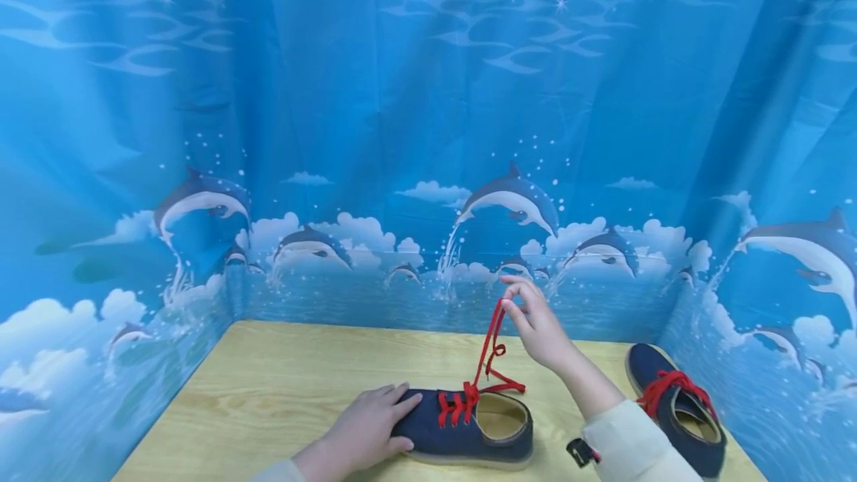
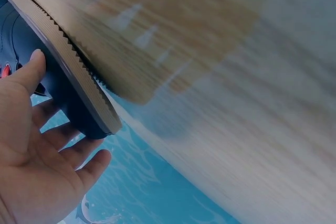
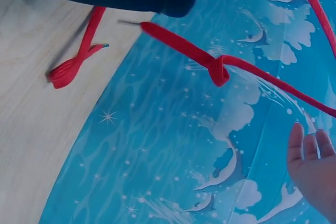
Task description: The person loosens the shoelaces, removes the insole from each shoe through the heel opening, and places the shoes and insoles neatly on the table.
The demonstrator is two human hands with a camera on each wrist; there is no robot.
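Observation:
A navy shoe (image 1: 462, 443) with a pale sole lies on its sole on the table, toe toward the left. My left hand (image 1: 364, 428) grips its toe, thumb on the near side and fingers over the far side. Above the shoe, my right hand (image 1: 538, 327) pinches the red lace (image 3: 176, 43) between thumb and fingertips. The lace rises taut from the top eyelets, and a loose end with a small loop or knot dangles beside it. Red rows cross the shoe's tongue below. In the right wrist view only some fingers of that hand show.
A second navy shoe (image 1: 644, 364) with its red lace tied (image 1: 672, 385) stands at the table's right edge. The wooden table (image 1: 281, 370) meets a blue dolphin-print curtain (image 1: 402, 132) at its back and sides. A small black clip (image 1: 581, 452) hangs by my right sleeve.

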